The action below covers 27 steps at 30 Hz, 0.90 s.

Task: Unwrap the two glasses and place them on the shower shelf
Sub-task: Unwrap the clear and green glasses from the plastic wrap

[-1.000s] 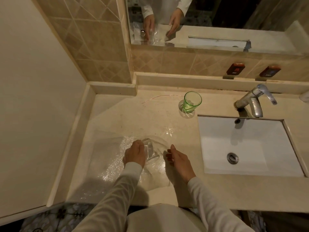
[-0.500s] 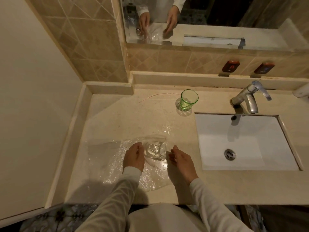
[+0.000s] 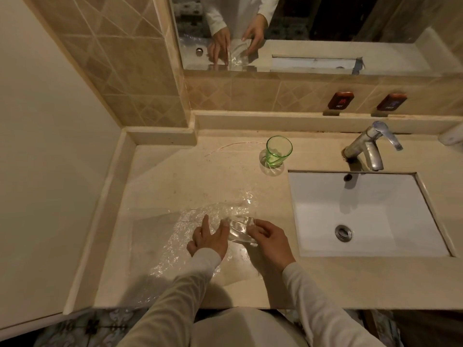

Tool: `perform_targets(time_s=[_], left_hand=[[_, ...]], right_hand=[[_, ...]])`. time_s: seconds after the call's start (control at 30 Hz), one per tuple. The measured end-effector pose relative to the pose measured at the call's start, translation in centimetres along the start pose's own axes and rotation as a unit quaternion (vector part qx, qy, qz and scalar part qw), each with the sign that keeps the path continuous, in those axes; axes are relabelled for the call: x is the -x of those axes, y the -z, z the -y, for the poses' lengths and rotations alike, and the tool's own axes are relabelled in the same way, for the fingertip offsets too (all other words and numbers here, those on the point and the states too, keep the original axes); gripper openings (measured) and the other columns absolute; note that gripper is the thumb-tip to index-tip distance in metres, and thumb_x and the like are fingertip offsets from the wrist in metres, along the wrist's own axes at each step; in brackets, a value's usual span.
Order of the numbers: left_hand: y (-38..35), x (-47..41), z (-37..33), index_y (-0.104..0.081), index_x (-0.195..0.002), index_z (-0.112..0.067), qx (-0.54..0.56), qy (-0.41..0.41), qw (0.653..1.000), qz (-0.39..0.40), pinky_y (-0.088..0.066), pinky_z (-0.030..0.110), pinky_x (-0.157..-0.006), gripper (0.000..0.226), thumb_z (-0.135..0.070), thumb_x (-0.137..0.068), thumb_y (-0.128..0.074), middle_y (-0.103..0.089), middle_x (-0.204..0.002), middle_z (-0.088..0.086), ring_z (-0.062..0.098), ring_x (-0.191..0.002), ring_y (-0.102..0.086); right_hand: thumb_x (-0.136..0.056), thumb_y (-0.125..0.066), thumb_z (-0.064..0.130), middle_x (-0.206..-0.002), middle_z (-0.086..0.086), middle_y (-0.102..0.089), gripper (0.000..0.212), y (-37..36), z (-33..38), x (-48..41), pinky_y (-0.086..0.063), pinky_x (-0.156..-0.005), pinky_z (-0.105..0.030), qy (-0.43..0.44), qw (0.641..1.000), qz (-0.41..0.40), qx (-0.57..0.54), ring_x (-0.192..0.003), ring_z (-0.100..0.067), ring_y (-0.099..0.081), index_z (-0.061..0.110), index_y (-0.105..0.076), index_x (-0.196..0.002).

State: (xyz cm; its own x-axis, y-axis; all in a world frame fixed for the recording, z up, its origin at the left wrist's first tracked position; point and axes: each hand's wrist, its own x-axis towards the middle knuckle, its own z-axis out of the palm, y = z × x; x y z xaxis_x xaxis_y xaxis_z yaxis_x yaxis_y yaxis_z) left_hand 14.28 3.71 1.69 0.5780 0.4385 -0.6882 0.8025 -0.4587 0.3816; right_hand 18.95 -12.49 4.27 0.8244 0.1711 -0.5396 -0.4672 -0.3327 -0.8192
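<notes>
A clear glass (image 3: 241, 231) lies on its side on a sheet of bubble wrap (image 3: 180, 234) spread over the beige counter. My right hand (image 3: 270, 242) grips the glass from the right. My left hand (image 3: 209, 237) rests on the wrap just left of the glass, fingers spread and touching it. A green glass (image 3: 277, 152) stands upright and unwrapped farther back, near the ledge under the mirror.
A white sink basin (image 3: 363, 214) with a chrome tap (image 3: 370, 149) fills the counter's right half. A raised ledge (image 3: 300, 121) runs along the tiled back wall under the mirror. A wall panel closes the left side.
The clear glass has rolled over on the wrap toward the right. My right hand has closed around it, and my left hand has opened flat beside it.
</notes>
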Motion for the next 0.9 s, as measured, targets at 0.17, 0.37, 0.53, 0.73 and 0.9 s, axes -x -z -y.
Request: perform_targets(time_s=[0.17, 0.37, 0.53, 0.73, 0.9], left_hand=[[-0.4, 0.0, -0.3, -0.016, -0.147, -0.054, -0.058, -0.024, 0.998, -0.001, -0.007, 0.051, -0.113, 0.058, -0.070, -0.091, -0.011, 0.006, -0.163, -0.011, 0.022, -0.146, -0.001], [-1.0, 0.8, -1.1, -0.012, -0.154, -0.040, -0.071, -0.122, 0.988, -0.069, -0.006, 0.044, -0.118, 0.058, -0.059, -0.099, -0.019, 0.002, -0.166, -0.007, 0.013, -0.151, 0.003], [-0.5, 1.7, -2.6, -0.034, -0.150, -0.032, 0.062, -0.216, 0.972, -0.076, -0.014, 0.029, -0.117, 0.070, -0.066, -0.090, -0.020, -0.017, -0.163, -0.010, 0.013, -0.148, -0.018], [1.1, 1.8, -2.9, -0.035, -0.124, -0.075, 0.213, -0.205, 0.954, -0.046, -0.030, 0.024, -0.107, 0.053, -0.091, -0.074, -0.029, -0.045, -0.144, -0.026, -0.002, -0.128, -0.045], [4.5, 2.3, -2.5, -0.040, -0.104, -0.084, 0.284, -0.192, 0.939, -0.020, -0.040, 0.032, -0.104, 0.043, -0.098, -0.065, -0.034, -0.053, -0.116, -0.039, -0.012, -0.107, -0.051]], right_hand=[[-0.090, -0.077, 0.013, -0.095, 0.005, -0.079, 0.014, 0.3, 0.8, -0.1, -0.053, -0.079, -0.013, 0.021, 1.000, 0.004, 0.024, -0.088, -0.004, -0.074, 0.019, -0.078, -0.103], [-0.089, -0.075, 0.008, -0.074, 0.016, -0.076, 0.024, 0.1, 1.9, 0.4, -0.048, -0.069, -0.005, 0.056, 0.998, -0.002, 0.036, -0.071, 0.007, -0.068, 0.030, -0.076, -0.078], [-0.094, -0.072, 0.014, -0.099, 0.007, -0.078, 0.014, 0.0, 3.2, 0.8, -0.055, -0.093, -0.021, 0.105, 0.993, -0.023, 0.056, -0.097, -0.004, -0.071, 0.019, -0.079, -0.105], [-0.097, -0.069, 0.014, -0.131, -0.004, -0.069, 0.020, -1.4, 4.9, 1.6, -0.045, -0.109, -0.038, 0.208, 0.969, -0.087, 0.104, -0.129, -0.019, -0.056, 0.014, -0.078, -0.115], [-0.095, -0.072, 0.018, -0.166, -0.009, -0.026, 0.020, -3.7, 6.8, 2.1, -0.025, -0.122, -0.035, 0.228, 0.963, -0.099, 0.102, -0.155, -0.021, -0.019, 0.019, -0.078, -0.114]])
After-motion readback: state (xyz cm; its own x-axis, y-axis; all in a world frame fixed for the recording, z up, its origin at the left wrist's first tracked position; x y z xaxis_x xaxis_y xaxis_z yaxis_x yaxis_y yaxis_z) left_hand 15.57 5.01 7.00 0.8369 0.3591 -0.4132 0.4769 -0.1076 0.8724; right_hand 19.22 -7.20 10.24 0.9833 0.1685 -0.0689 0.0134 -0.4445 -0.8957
